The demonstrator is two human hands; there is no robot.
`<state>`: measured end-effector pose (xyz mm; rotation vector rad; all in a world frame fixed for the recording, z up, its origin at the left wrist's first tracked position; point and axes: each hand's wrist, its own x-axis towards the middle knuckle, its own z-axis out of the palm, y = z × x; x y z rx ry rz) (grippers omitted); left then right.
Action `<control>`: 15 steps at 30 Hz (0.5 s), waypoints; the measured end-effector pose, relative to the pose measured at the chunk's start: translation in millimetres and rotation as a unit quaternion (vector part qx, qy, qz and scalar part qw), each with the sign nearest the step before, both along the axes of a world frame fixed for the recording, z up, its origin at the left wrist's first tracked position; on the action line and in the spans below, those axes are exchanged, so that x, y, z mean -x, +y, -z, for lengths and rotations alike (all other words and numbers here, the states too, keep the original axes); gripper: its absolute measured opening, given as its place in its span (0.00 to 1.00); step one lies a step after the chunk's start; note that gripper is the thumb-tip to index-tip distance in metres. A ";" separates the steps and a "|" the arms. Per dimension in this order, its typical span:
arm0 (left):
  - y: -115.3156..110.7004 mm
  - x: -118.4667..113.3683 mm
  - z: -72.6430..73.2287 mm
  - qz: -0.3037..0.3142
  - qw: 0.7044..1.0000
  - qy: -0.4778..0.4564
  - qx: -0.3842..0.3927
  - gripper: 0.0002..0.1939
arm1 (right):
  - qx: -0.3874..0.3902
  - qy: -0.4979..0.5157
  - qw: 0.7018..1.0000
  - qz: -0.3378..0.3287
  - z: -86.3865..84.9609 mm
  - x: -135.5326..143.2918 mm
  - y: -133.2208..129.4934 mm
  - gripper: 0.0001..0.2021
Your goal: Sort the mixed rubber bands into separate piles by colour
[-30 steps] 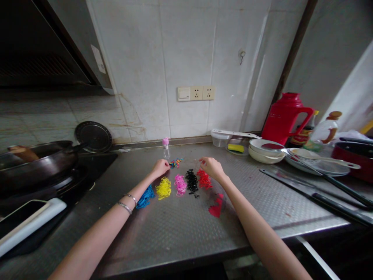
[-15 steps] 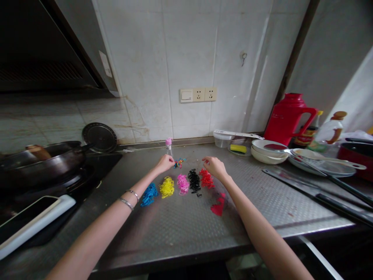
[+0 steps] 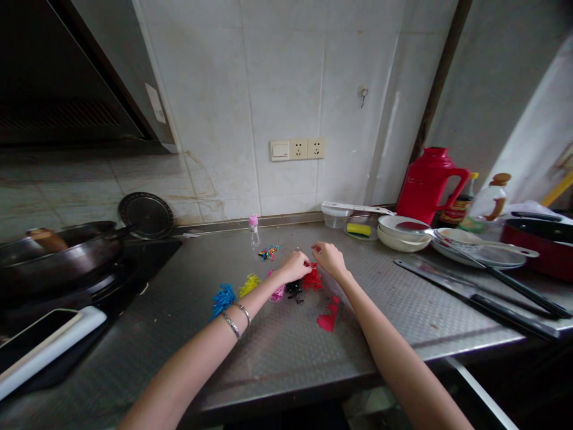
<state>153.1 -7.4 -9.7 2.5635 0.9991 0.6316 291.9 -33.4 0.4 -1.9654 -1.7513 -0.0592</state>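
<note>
My left hand (image 3: 296,266) reaches over the black pile (image 3: 294,288), its fingers pinched beside the red pile (image 3: 313,278). My right hand (image 3: 329,258) is just behind the red pile, fingers bent together, and what they hold is too small to make out. Pink (image 3: 277,292), yellow (image 3: 249,285) and blue (image 3: 223,299) piles of small bands lie to the left, partly behind my left forearm. A small multicoloured heap (image 3: 268,252) sits farther back. Nearer the front edge lies a red torn-looking patch (image 3: 327,316).
A small pink-capped bottle (image 3: 254,230) stands near the wall. At right are a yellow sponge (image 3: 359,229), bowls (image 3: 403,239), a red thermos (image 3: 425,186) and a long knife (image 3: 447,283). A pan (image 3: 67,254) and a phone (image 3: 40,334) are at left.
My left hand has moved right, from the multicoloured heap to beside the red pile. My right hand stays near the red pile. The camera view has shifted slightly.
</note>
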 end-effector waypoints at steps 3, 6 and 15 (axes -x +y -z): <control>2.8 13.6 -6.6 0.002 1.000 -0.016 -0.003 0.12 | -0.001 -0.002 1.000 -0.001 0.4 0.3 0.2 0.15; 16.4 44.1 -12.5 -0.033 0.999 -0.041 0.009 0.13 | -0.001 -0.003 1.000 -0.002 0.3 1.4 -0.6 0.15; 67.2 165.9 4.0 -0.266 0.939 -0.196 0.097 0.16 | 0.001 -0.008 1.000 -0.007 -1.2 5.9 -1.1 0.15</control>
